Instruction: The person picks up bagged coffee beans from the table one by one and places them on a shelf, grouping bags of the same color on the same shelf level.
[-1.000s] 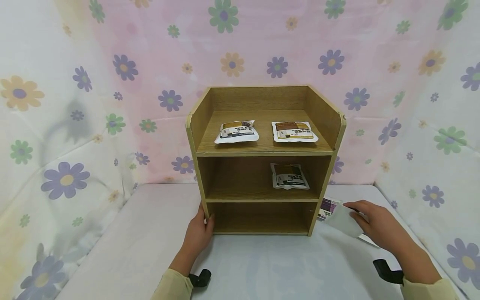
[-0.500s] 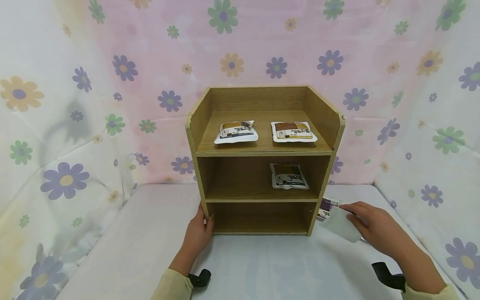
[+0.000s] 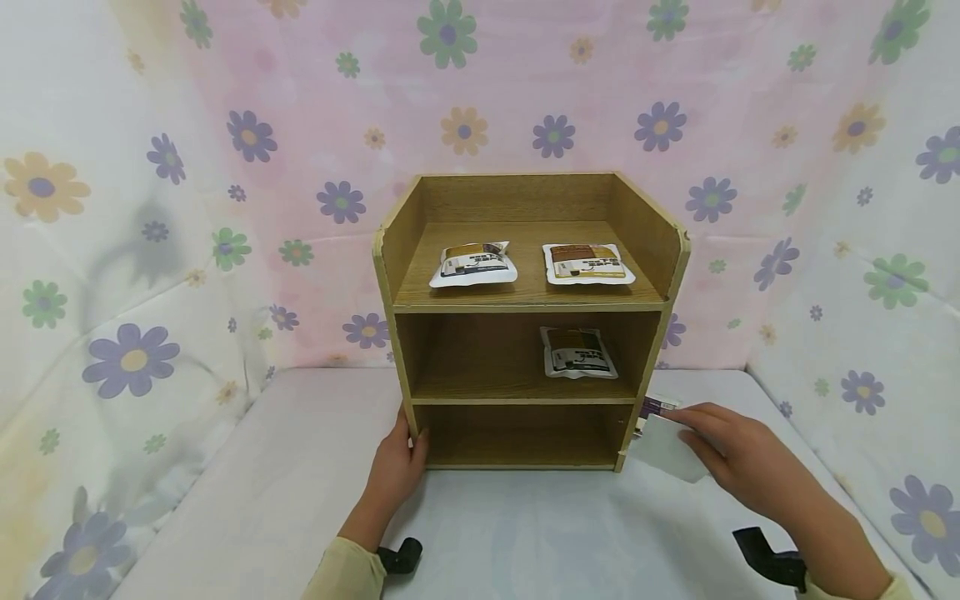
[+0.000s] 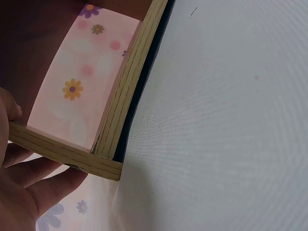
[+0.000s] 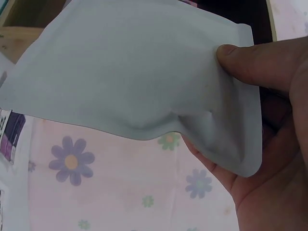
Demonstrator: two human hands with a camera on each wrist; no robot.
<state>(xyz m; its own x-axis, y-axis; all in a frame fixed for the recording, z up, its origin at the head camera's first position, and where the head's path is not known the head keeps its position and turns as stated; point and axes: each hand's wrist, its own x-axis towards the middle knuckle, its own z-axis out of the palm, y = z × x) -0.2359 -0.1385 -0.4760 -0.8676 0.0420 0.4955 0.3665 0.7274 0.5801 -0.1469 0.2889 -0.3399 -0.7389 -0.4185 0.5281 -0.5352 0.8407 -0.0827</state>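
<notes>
A small wooden shelf unit [image 3: 525, 308] with three levels stands upright on the table. My left hand [image 3: 393, 471] grips its left side panel near the bottom, thumb inside and fingers outside; the left wrist view shows this panel's edge [image 4: 62, 153] close up. In my right hand [image 3: 742, 454], beside the unit's right side, a flat pale sealed pouch [image 3: 667, 450] is pinched by one end. Its plain side fills much of the right wrist view, with the thumb [image 5: 240, 62] pressed on it. Behind the pouch, partly hidden, shows a purple-and-white label [image 3: 651, 407].
Two white pouches with brown-and-yellow labels, a left one [image 3: 474, 265] and a right one [image 3: 588, 263], lie on the top level. Another pouch [image 3: 577, 353] lies at the right of the middle level. Flowered cloth [image 3: 465, 100] hangs behind and at both sides.
My right hand has moved a little left with the pouch, bringing it closer to the unit's right side and covering more of the purple label. The left hand has stayed put.
</notes>
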